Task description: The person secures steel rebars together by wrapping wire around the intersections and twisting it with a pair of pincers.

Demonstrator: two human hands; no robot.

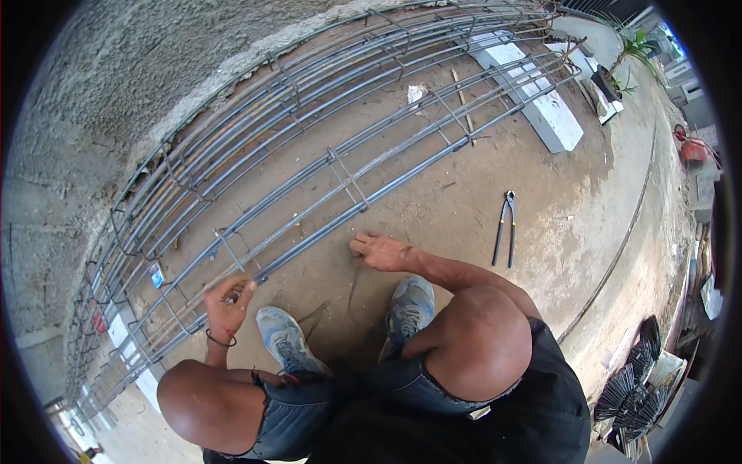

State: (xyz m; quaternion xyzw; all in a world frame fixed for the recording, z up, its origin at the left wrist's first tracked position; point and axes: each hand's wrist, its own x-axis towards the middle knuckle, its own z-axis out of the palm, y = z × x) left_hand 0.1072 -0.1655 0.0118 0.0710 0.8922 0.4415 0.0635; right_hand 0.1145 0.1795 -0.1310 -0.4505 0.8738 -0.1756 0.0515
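A long steel rebar cage (340,185), made of bars with square stirrups, runs slantwise before me. My left hand (226,303) is at its near lower bar, fingers curled toward the thumb; what lies in them, if anything, is too small to make out. Low over the dirt, between the cage and my right shoe (410,305), my right hand (380,252) has its fingers bent down and drawn together. Their tips are partly hidden. Thin dark wires (354,290) lie on the ground just below that hand. Pincers (505,228) with dark handles rest to its right.
More rebar cages (255,116) stretch behind, along the rough concrete wall (154,69). White blocks (553,120) support the bars at the far right. A potted plant (607,83) stands beyond them. Black bundled material (638,387) lies at the lower right.
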